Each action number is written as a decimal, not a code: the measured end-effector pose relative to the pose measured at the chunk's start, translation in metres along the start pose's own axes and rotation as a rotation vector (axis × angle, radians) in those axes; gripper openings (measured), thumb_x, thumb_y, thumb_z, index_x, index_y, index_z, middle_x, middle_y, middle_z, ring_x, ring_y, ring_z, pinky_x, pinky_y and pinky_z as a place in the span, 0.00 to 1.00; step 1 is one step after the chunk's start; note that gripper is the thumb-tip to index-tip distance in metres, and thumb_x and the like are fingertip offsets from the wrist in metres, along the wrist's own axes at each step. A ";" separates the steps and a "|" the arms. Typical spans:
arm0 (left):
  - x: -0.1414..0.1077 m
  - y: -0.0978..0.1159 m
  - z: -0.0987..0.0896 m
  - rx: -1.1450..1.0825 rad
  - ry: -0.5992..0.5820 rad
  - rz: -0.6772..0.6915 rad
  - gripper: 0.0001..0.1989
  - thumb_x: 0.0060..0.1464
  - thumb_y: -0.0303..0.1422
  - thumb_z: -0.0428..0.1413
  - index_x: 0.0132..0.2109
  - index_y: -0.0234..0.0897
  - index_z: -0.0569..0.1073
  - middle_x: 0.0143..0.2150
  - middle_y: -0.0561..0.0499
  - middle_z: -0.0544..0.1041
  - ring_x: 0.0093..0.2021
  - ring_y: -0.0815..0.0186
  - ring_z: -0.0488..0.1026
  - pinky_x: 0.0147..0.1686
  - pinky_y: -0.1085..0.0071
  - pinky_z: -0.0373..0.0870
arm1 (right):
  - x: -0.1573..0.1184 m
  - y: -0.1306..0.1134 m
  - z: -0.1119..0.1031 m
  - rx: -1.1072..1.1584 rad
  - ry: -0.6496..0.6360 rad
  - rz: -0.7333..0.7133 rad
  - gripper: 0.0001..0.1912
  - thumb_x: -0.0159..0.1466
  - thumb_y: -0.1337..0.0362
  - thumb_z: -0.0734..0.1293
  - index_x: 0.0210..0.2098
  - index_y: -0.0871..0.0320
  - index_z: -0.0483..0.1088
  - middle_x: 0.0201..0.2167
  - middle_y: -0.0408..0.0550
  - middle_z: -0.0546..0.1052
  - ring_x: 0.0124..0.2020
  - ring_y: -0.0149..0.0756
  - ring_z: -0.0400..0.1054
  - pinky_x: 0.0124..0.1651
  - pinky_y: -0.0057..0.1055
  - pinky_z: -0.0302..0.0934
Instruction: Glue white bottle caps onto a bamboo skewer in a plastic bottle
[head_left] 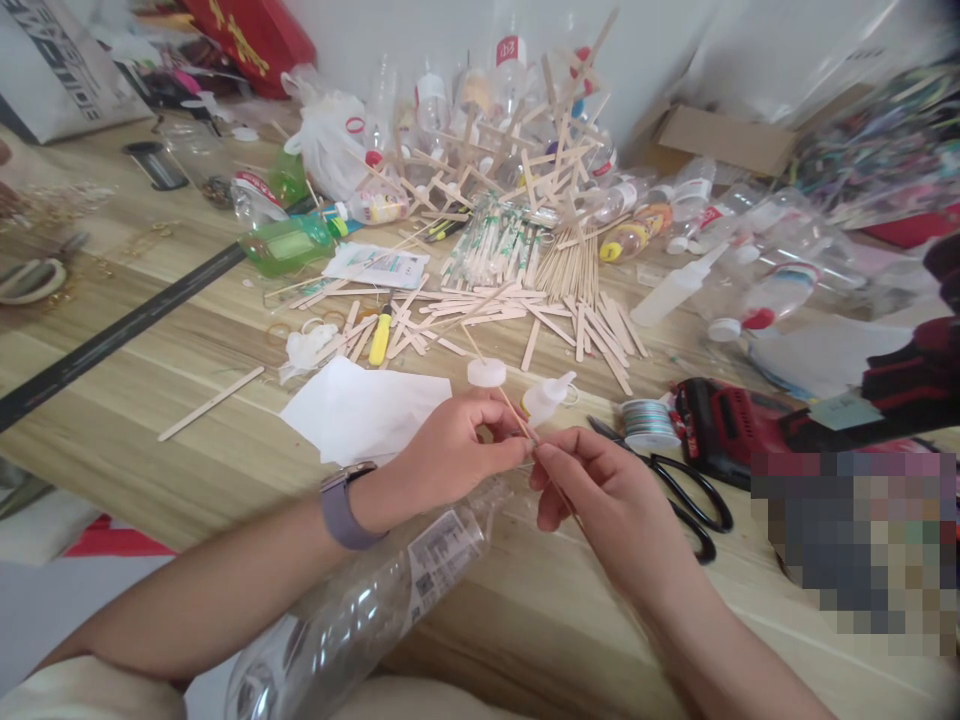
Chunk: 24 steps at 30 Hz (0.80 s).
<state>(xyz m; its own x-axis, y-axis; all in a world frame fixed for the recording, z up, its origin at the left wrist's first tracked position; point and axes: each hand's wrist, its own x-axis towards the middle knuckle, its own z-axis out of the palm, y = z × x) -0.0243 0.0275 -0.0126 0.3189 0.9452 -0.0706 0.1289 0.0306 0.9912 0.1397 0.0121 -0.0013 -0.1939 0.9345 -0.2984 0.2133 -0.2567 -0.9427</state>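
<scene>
My left hand (469, 440), with a purple-strapped watch on its wrist, pinches a thin wooden skewer (513, 406). Close beside it, my right hand (600, 485) grips the same skewer between thumb and fingers. The skewer slants from the upper left down past my right palm. Under my left forearm lies a large clear plastic bottle (352, 605) with a printed label, its neck just below my hands. Beyond my fingers are a small white dropper bottle (546, 400) and a round white cap (486, 374).
Black-handled scissors (694, 495), a thread spool (649, 424) and a red power tool (731, 425) lie to the right. White paper (367, 405) and a yellow-handled screwdriver (380, 337) are ahead. Farther back lie loose craft sticks (480, 302) and several plastic bottles (431, 100).
</scene>
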 end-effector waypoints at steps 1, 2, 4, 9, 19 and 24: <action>0.000 0.001 0.000 0.006 -0.012 -0.004 0.07 0.52 0.32 0.55 0.28 0.34 0.73 0.40 0.49 0.74 0.43 0.64 0.71 0.39 0.72 0.66 | 0.000 0.000 0.000 -0.015 0.000 -0.002 0.16 0.59 0.52 0.66 0.24 0.58 0.65 0.17 0.39 0.71 0.15 0.26 0.65 0.20 0.23 0.58; -0.001 0.001 0.000 0.010 -0.027 -0.008 0.07 0.52 0.31 0.55 0.28 0.34 0.73 0.39 0.49 0.74 0.42 0.64 0.71 0.38 0.72 0.66 | 0.000 0.001 0.000 -0.031 -0.001 -0.004 0.16 0.59 0.52 0.66 0.24 0.58 0.65 0.16 0.39 0.70 0.14 0.25 0.64 0.20 0.23 0.57; -0.001 0.002 0.000 0.015 -0.050 -0.010 0.08 0.53 0.32 0.54 0.29 0.34 0.73 0.38 0.49 0.74 0.41 0.64 0.71 0.35 0.73 0.66 | 0.000 0.001 0.000 -0.057 -0.007 -0.002 0.16 0.60 0.54 0.65 0.23 0.57 0.64 0.13 0.38 0.69 0.13 0.25 0.62 0.19 0.22 0.55; -0.002 -0.001 -0.001 0.046 -0.040 0.009 0.08 0.53 0.33 0.55 0.30 0.34 0.74 0.38 0.49 0.75 0.39 0.66 0.71 0.32 0.74 0.65 | 0.002 0.001 0.000 -0.048 -0.017 0.047 0.16 0.59 0.54 0.65 0.21 0.56 0.63 0.09 0.36 0.65 0.10 0.23 0.56 0.16 0.21 0.48; -0.002 0.002 -0.001 0.134 -0.034 0.105 0.07 0.54 0.30 0.55 0.30 0.34 0.74 0.36 0.51 0.75 0.33 0.71 0.70 0.33 0.76 0.64 | 0.004 0.003 0.000 -0.023 0.008 0.036 0.17 0.54 0.52 0.67 0.19 0.56 0.60 0.12 0.34 0.59 0.13 0.21 0.47 0.15 0.22 0.40; -0.004 0.002 0.000 0.146 -0.032 0.091 0.07 0.54 0.30 0.54 0.30 0.34 0.74 0.36 0.51 0.75 0.30 0.72 0.68 0.30 0.76 0.63 | 0.006 0.006 0.000 -0.057 0.011 0.014 0.17 0.55 0.53 0.66 0.20 0.56 0.60 0.12 0.34 0.58 0.14 0.22 0.46 0.16 0.23 0.38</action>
<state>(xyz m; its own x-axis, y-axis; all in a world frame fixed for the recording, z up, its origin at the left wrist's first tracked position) -0.0254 0.0242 -0.0103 0.3650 0.9309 0.0125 0.2329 -0.1043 0.9669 0.1402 0.0159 -0.0084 -0.1798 0.9339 -0.3090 0.2702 -0.2552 -0.9284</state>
